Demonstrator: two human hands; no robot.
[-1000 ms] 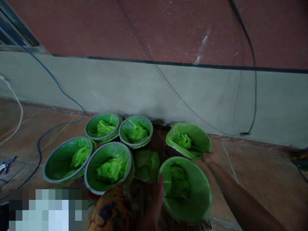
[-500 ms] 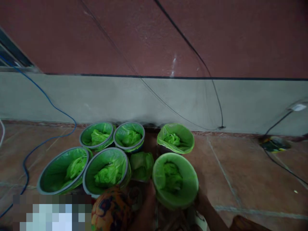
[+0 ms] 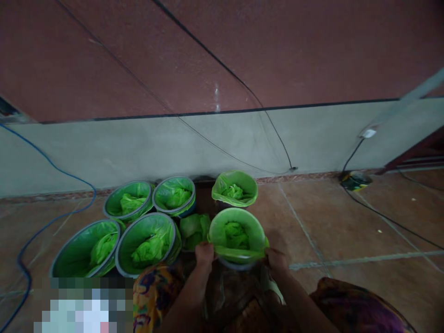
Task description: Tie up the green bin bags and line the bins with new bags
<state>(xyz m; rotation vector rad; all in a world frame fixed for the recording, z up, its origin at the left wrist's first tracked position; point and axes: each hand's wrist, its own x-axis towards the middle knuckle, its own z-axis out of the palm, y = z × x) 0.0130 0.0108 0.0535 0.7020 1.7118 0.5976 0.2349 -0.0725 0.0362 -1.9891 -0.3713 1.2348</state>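
Note:
A bin with a green bag liner stands right in front of me, its grey rim showing below the liner on the near side. My left hand is closed on the liner's edge at the left. At the right, my right hand grips the same edge. Between both hands the plastic is pulled taut across the near part of the opening. More crumpled green plastic lies inside the bin. Just beyond stands another lined bin, its liner folded over the rim. A piece of green plastic is beside my left hand.
Several lined bins with grey rims stand to the left, such as one front bin. A blue cable runs over the tiled floor. Black cables hang down the wall. A yellow-black packet lies at right.
Both hands have moved from the bin's sides to the liner's edge, now stretched across the near rim. The grey rim beneath has come into view. My view has shifted right.

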